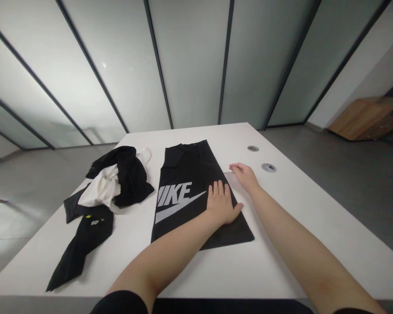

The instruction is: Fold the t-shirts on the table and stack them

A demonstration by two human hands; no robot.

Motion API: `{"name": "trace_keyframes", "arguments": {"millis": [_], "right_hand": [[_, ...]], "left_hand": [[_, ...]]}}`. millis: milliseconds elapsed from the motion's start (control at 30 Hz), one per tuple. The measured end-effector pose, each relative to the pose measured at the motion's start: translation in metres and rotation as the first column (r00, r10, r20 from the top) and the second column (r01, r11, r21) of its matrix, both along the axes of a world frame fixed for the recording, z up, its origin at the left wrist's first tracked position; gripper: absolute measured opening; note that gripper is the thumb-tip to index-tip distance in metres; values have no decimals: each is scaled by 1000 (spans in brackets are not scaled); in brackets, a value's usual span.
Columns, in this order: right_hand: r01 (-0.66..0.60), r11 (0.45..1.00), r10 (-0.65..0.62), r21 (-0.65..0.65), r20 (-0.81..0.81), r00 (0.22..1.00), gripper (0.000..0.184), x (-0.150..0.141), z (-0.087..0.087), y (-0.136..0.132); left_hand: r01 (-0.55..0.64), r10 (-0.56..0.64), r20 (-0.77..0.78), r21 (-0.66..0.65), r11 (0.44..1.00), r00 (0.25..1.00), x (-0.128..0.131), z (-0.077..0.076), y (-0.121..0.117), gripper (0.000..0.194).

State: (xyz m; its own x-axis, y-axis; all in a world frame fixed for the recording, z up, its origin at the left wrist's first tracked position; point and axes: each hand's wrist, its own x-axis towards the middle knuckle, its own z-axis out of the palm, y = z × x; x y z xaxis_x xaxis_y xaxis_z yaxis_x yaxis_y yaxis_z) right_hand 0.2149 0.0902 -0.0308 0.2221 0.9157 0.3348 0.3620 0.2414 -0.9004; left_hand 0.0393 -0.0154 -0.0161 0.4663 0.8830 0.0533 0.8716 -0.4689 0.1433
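A black garment printed with a large white NIKE logo and swoosh (186, 168) lies flat and folded lengthwise on the white table (203, 272). My left hand (220, 203) rests palm down on its lower right part, holding nothing. My right hand (245, 176) lies on the table beside the garment's right edge, its fingertips close to the cloth and holding nothing. To the left sit a crumpled heap of black and white clothes (118, 179) and a loose black garment (85, 242), both out of reach of my hands' present spots.
Two round cable grommets (253, 148) (268, 167) are set in the table's far right area. Grey floor surrounds the table, with frosted glass panels behind it and a low wooden cabinet (368, 118) at the far right.
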Motion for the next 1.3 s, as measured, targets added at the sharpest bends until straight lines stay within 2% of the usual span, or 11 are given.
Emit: {"name": "trace_keyframes", "arguments": {"millis": [167,300,400,533,733,833,933,1067,1167,1233,1300], "right_hand": [[-8,1000,8,-25,10,1000,26,2,-3,2],[-29,999,31,-30,60,998,27,0,-5,2],[-27,999,31,-42,98,995,27,-1,-5,0],[-20,997,29,-73,130,991,26,-3,-3,-1],[-10,995,25,-95,159,987,27,-4,-1,-3],[-2,996,15,-91,147,989,28,-3,-2,-3],[-3,997,14,-84,129,992,28,-1,-3,-1],[-2,997,9,-81,92,996,28,1,-3,0],[-7,997,13,-78,75,997,28,1,-2,1],[-6,997,11,-79,68,998,28,1,-2,1],[-4,996,9,-86,64,998,27,0,-2,2]], "left_hand": [[90,-89,-21,41,995,996,-21,-9,-3,99],[209,-205,-67,57,976,976,-47,-13,12,98],[254,-249,-87,53,966,965,-63,-13,36,98],[231,-226,-85,52,972,970,-80,-13,77,96],[260,-258,-86,7,966,962,-101,-10,140,93],[280,-279,-85,-2,960,956,-113,-8,165,90],[246,-245,-74,1,969,967,-128,-6,184,88],[155,-154,-87,3,988,984,-150,-2,198,82],[107,-104,-121,13,994,987,-159,1,199,75],[96,-88,-132,56,994,987,-161,4,195,71],[85,-68,-115,155,984,991,-159,8,189,66]]}}
